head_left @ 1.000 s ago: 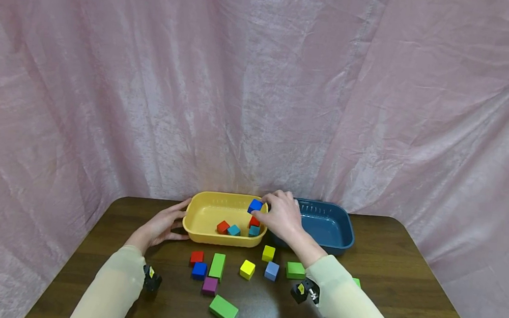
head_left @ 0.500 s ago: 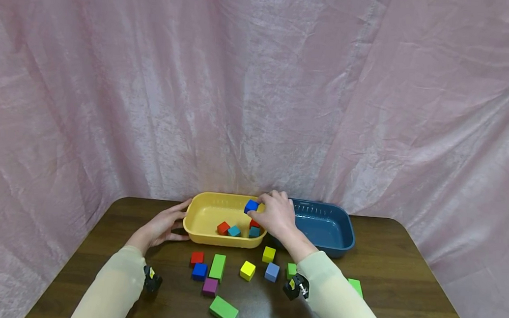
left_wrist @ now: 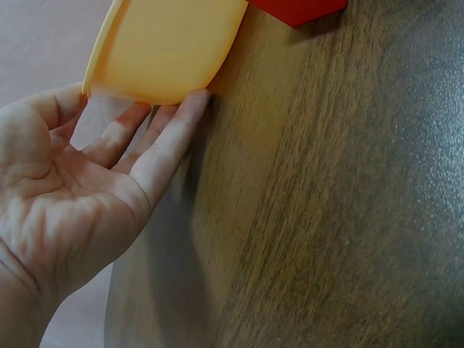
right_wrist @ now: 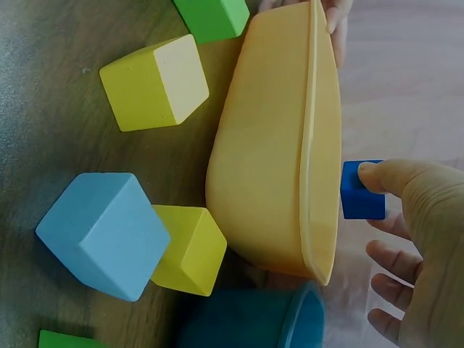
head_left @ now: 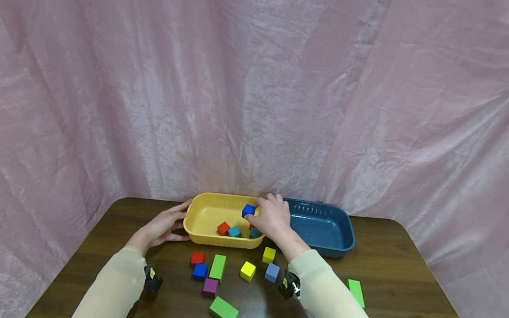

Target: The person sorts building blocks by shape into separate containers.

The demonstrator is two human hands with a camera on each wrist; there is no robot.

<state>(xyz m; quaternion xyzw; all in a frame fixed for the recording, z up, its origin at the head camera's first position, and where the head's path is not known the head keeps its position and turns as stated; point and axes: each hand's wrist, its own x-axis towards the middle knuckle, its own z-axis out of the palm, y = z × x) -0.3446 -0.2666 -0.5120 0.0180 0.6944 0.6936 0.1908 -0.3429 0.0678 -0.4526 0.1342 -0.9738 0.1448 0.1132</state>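
My right hand [head_left: 271,217] pinches a dark blue cube [head_left: 248,211] between thumb and fingers, over the right end of the yellow basket [head_left: 222,241]. In the right wrist view the blue cube [right_wrist: 362,190] shows beyond the basket's rim. Inside the basket lie a red cube [head_left: 223,228] and a teal cube [head_left: 234,232]. Another teal cube [head_left: 254,233] sits near the right end, with a red one mostly hidden by my hand. With fairly straight fingers, my left hand [head_left: 163,227] touches the basket's left end; its thumb [left_wrist: 61,105] is at the rim.
A dark blue basket [head_left: 338,252] stands to the right, partly behind my right hand. In front lie yellow cubes [head_left: 248,271], a light blue cube [head_left: 272,272], a purple cube [head_left: 210,288], red and blue cubes, and green blocks [head_left: 224,311]. A pink curtain [head_left: 259,90] hangs behind the table.
My right hand has moved a little left and then lower with the dark blue cube. My left hand stays at the basket's end.
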